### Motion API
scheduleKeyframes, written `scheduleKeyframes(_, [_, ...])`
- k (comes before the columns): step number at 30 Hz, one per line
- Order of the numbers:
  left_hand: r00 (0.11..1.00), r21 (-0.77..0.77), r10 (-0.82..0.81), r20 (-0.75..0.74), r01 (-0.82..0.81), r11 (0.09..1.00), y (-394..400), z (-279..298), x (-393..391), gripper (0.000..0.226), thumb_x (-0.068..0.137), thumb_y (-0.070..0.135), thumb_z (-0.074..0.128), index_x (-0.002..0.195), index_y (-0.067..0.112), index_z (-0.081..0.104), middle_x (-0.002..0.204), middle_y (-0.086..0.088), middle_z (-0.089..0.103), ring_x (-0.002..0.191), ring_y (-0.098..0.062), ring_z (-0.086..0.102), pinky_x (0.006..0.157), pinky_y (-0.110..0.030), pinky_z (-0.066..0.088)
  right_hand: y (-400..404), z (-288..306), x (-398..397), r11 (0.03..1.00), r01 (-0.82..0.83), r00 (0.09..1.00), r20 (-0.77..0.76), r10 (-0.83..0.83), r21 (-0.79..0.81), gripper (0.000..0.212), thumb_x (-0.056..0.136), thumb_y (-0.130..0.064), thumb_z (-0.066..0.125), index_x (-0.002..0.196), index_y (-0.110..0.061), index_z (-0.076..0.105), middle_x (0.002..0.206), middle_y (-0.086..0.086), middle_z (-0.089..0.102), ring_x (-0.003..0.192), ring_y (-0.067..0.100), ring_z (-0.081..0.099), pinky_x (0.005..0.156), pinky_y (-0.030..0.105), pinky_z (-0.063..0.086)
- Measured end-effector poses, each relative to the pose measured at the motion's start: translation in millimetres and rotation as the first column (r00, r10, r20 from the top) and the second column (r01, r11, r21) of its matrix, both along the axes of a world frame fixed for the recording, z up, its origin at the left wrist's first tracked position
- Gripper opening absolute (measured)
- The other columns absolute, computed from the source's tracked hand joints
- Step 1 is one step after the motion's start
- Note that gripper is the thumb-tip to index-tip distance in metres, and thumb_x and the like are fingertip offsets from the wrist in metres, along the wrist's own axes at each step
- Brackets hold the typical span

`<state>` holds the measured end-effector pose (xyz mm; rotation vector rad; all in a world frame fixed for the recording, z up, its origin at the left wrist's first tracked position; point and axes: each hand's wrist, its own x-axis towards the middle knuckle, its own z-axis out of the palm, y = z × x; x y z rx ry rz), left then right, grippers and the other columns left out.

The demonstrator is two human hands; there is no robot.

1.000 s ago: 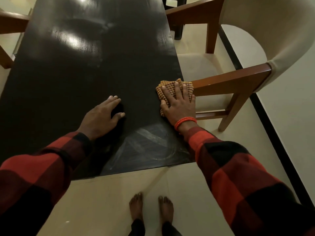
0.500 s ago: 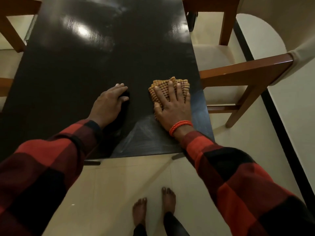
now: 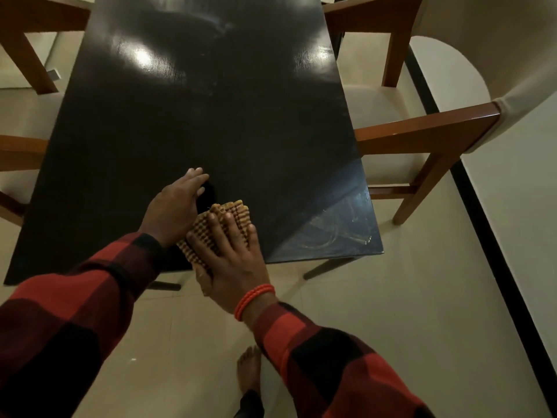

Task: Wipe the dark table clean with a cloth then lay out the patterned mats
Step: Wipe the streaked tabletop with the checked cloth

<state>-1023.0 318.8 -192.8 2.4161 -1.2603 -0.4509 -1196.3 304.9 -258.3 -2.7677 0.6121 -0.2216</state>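
Still in the wiping stage: the right hand (image 3: 232,260) presses the cloth (image 3: 215,227) flat, fingers straight, at the tabletop's (image 3: 211,122) near edge. The left hand (image 3: 174,203) rests open beside it. Smears show at the near right corner, and no mats are in sight.

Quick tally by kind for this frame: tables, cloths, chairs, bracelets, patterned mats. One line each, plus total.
Tables: 1, the dark table
Cloths: 1, the tan cloth under the right hand, beside the left hand
Chairs: 2 at least, right chair, left chair
Bracelets: 1, orange bracelet
Patterned mats: 0 visible
Total: 5
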Motion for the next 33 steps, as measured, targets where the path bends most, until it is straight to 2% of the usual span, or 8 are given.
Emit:
scheduleKeyframes(5, [0.999, 0.012, -0.025, -0.047, 0.026, 1.000, -7.7, 8.2, -12.5, 0.045, 0.104, 0.008, 0.043, 0.148, 0.012, 0.045, 0.159, -0.004, 0.037, 0.149, -0.018, 0.029, 0.120, -0.042, 0.028, -44.6, 2.8, -23.0, 0.988, 0.151, 0.987, -0.045, -0.151, -0.010, 0.056, 0.099, -0.051, 0.036, 0.154, -0.042, 0.026, 0.167, 0.003, 0.011, 0.154, 0.028, 0.007, 0.118, 0.061, 0.015])
scheduleKeyframes(9, [0.996, 0.020, -0.059, -0.065, 0.061, 0.998, -23.8, 10.7, -33.2, 0.046, 0.104, 0.010, 0.042, 0.150, 0.016, 0.042, 0.161, -0.002, 0.034, 0.149, -0.017, 0.028, 0.120, -0.041, 0.029, -88.7, 6.0, -52.4, 0.962, 0.274, 0.955, -0.118, -0.273, -0.007, 0.059, 0.098, -0.054, 0.030, 0.155, -0.047, 0.016, 0.168, -0.001, 0.005, 0.154, 0.026, 0.005, 0.120, 0.060, 0.011])
scheduleKeyframes(14, [0.989, 0.038, -0.133, -0.062, 0.135, 0.990, -36.0, 9.9, -56.3, 0.047, 0.105, 0.012, 0.043, 0.152, 0.016, 0.039, 0.162, -0.002, 0.030, 0.150, -0.017, 0.026, 0.120, -0.039, 0.028, -153.1, 9.4, -95.9, 0.886, 0.462, 0.868, -0.182, -0.461, -0.041, 0.059, 0.100, -0.055, 0.025, 0.156, -0.046, 0.009, 0.168, -0.001, 0.000, 0.154, 0.028, 0.000, 0.121, 0.059, 0.008])
scheduleKeyframes(17, [0.988, 0.054, -0.141, -0.065, 0.145, 0.988, -38.8, 3.5, -65.5, 0.048, 0.105, 0.010, 0.041, 0.153, 0.018, 0.037, 0.163, 0.000, 0.028, 0.151, -0.015, 0.023, 0.120, -0.036, 0.026, -171.3, 7.9, -108.3, 0.837, 0.545, 0.813, -0.217, -0.541, -0.045, 0.059, 0.100, -0.056, 0.025, 0.156, -0.047, 0.007, 0.168, 0.000, 0.000, 0.154, 0.030, 0.001, 0.119, 0.062, 0.012])
scheduleKeyframes(20, [0.986, 0.050, -0.153, -0.065, 0.156, 0.987, -44.0, -3.9, -75.3, 0.048, 0.106, 0.011, 0.039, 0.153, 0.019, 0.037, 0.164, 0.002, 0.027, 0.151, -0.013, 0.020, 0.119, -0.032, 0.022, -169.4, 7.5, -106.4, 0.822, 0.567, 0.795, -0.232, -0.561, -0.048, 0.060, 0.099, -0.056, 0.022, 0.156, -0.046, 0.005, 0.168, 0.002, 0.001, 0.154, 0.032, 0.002, 0.118, 0.064, 0.014])
scheduleKeyframes(24, [0.980, 0.042, -0.196, -0.036, 0.197, 0.979, -49.2, -10.7, -84.5, 0.049, 0.106, 0.012, 0.040, 0.154, 0.019, 0.035, 0.164, 0.003, 0.025, 0.151, -0.010, 0.018, 0.113, -0.020, 0.015, -151.5, 7.3, -118.5, 0.838, 0.544, 0.816, -0.207, -0.539, -0.037, 0.062, 0.098, -0.056, 0.024, 0.156, -0.046, 0.006, 0.168, 0.003, 0.003, 0.154, 0.032, 0.003, 0.118, 0.063, 0.012])
scheduleKeyframes(29, [0.981, 0.048, -0.189, -0.045, 0.191, 0.980, -54.5, -13.1, -88.6, 0.049, 0.106, 0.015, 0.039, 0.155, 0.019, 0.034, 0.165, 0.004, 0.024, 0.151, -0.009, 0.016, 0.116, -0.022, 0.017, -127.7, 4.6, -145.1, 0.867, 0.499, 0.851, -0.179, -0.494, -0.023, 0.063, 0.097, -0.056, 0.027, 0.156, -0.046, 0.008, 0.168, 0.001, 0.000, 0.154, 0.028, -0.001, 0.119, 0.060, 0.010])
scheduleKeyframes(33, [0.981, 0.052, -0.183, -0.063, 0.187, 0.981, -67.1, -13.4, -86.1, 0.050, 0.106, 0.015, 0.038, 0.155, 0.021, 0.032, 0.165, 0.006, 0.022, 0.152, -0.007, 0.013, 0.119, -0.026, 0.019, -139.6, 6.5, -144.9, 0.868, 0.497, 0.850, -0.201, -0.487, -0.003, 0.064, 0.096, -0.059, 0.027, 0.156, -0.047, 0.007, 0.168, -0.001, 0.000, 0.154, 0.028, 0.000, 0.119, 0.062, 0.012])
